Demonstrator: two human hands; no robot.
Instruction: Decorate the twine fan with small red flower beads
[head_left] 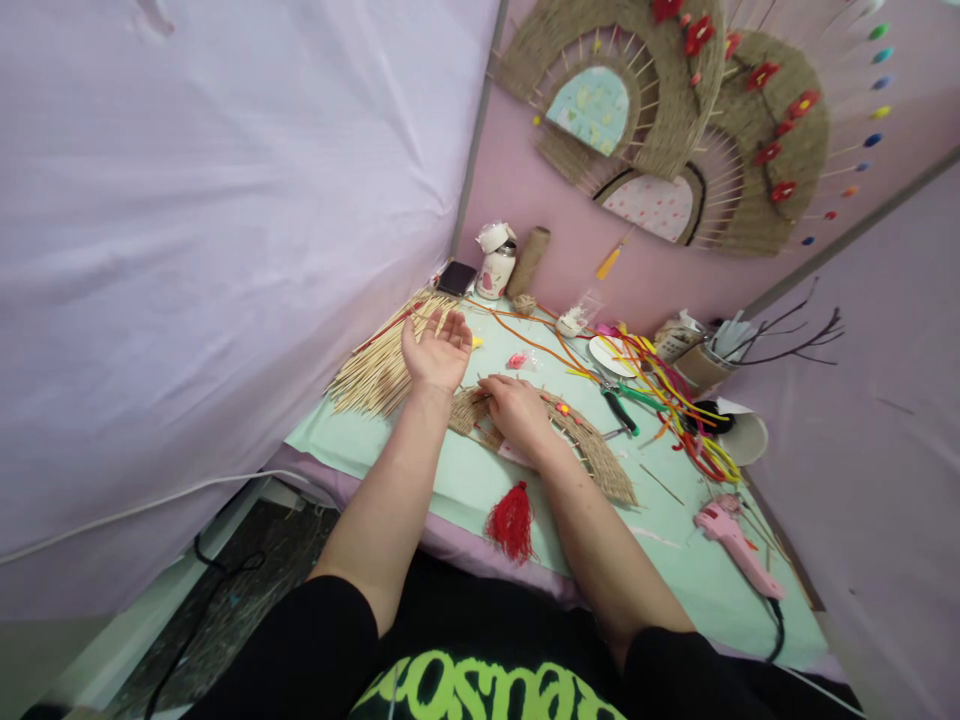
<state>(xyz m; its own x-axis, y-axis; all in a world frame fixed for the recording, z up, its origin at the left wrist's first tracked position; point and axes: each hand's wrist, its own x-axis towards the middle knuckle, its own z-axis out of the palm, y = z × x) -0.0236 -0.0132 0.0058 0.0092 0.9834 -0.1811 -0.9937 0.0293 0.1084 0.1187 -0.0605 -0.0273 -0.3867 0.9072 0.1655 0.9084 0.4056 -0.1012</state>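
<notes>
We are working at a pale green worktop [465, 492], and a woven fan [600, 458] is lying on it just in front of us. Its long side is running from left to right, with the right end dipping closer to our body and the round edge bulging away from us. Our right hand [519, 408] is the nearer one — it is resting right on the fan, toward the left end, with its fingers bending over the top edge. We are not seeing the tips well, so we cannot tell if they are pinching the fan or only touching it. Our left hand [437, 357] is turning its palm up, with the fingers spreading a little and curling softly, and it is holding nothing that we can see. From those left fingers, the fan is lying to the right and closer to our body — the left end is the nearest part. A big pile of thin sticks [367, 375] is lying to the left of our left hand. A red tassel [511, 522] is lying between our arms, below the fan, and a pink glue gun [742, 550] is lying well apart, over on the right.
</notes>
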